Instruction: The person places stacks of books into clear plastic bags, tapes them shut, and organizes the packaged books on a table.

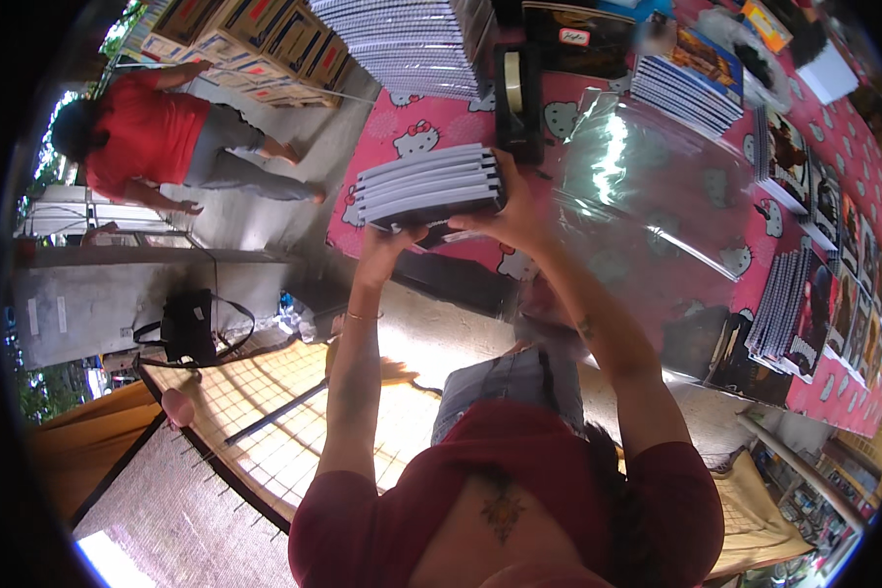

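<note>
At the edge of a pink table (431, 122) with a cat-face print, a stack of notebooks (427, 186) is held up in both hands. The stack is thin and grey-edged, its spines or page edges facing the camera, and it sits just over the table's near rim. The left hand (387, 240) grips the stack's lower left corner from underneath, fingers curled up around it. The right hand (510, 211) is clamped on the right end, thumb on the near face and fingers wrapped behind. Both forearms rise from the lower edge of the picture, the left wrist wearing a thin bangle (363, 316).

Just behind the right hand stands a black tape dispenser (517, 93) with a roll of clear tape. To its right a sheet of clear plastic (647, 186) lies across the table, glaring with light. A tall pile of notebooks (412, 44) stands at the far edge, a smaller pile with a colourful cover (691, 83) to the right, and more covers are spread along the right side (813, 255).

Off to the left, well apart, a person in a red shirt (147, 132) bends over near stacked cartons (245, 44). A black bag (188, 328) sits on the floor below.
</note>
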Demonstrator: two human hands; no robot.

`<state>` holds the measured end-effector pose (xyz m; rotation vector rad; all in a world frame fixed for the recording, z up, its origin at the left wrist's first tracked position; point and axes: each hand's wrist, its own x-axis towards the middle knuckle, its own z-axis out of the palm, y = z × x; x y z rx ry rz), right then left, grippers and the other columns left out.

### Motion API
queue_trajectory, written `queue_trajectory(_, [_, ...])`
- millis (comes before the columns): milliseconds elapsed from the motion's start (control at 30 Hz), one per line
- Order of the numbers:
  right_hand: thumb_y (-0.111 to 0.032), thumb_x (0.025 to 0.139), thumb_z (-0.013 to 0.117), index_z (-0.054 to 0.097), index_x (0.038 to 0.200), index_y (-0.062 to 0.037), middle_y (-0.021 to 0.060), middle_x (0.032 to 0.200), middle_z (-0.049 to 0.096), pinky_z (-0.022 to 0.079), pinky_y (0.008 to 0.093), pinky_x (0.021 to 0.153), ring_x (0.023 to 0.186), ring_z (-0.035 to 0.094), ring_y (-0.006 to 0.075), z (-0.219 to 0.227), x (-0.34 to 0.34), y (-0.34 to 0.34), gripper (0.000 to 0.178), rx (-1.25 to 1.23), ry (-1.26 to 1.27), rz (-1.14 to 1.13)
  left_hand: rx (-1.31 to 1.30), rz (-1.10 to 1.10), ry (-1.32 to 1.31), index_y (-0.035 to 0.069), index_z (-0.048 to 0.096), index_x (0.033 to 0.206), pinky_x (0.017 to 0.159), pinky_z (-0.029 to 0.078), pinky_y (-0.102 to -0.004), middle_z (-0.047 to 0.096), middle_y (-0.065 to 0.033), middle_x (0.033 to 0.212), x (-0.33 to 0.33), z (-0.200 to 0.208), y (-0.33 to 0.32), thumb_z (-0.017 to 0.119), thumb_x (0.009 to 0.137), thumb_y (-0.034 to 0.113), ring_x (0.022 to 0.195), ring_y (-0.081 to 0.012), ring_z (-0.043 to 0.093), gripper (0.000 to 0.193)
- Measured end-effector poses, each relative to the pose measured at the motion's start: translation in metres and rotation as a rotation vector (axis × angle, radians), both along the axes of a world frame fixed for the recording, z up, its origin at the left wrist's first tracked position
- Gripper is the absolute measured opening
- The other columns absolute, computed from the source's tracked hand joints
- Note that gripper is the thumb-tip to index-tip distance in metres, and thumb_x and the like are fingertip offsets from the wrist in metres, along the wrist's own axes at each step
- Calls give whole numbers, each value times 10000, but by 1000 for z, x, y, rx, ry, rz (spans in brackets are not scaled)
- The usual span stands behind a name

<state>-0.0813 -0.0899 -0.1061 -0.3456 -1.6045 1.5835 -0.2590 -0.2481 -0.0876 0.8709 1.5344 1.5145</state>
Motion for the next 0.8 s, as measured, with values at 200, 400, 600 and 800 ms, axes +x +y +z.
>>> queue_trajectory(200, [-254,576,955,366,1411,-30,152,1253,579,430,367,1028,1190,554,242,9,10,8,1046,-33,-88,62,147,186,1240,-54,285,1489,1079,383,-442,438,-257,1441,47,161,28,806,745,219,1353,-365,433,948])
queue_trajectory(400, [-204,561,954,363,1416,-29,135,1233,594,453,368,1012,1148,579,233,8,6,0,1054,-144,-1,141,-41,-156,1473,-68,292,1470,1131,292,-523,378,-283,1480,91,102,56,788,747,438,1389,-434,359,1012])
queue_trajectory(600, [-246,573,949,400,1384,-37,136,1180,623,478,366,965,1107,603,217,21,11,12,1001,-7,-233,80,-82,-4,1478,-72,289,1466,1137,261,-558,364,-300,1478,59,124,37,774,694,591,1396,-431,346,1127])
queue_trajectory(800, [-310,569,950,437,1351,-21,155,1184,628,465,371,974,1121,600,246,23,17,13,979,33,-238,81,-71,-204,1584,-69,348,1414,1092,338,-534,501,-285,1338,35,125,49,820,626,571,1290,-418,465,1119])
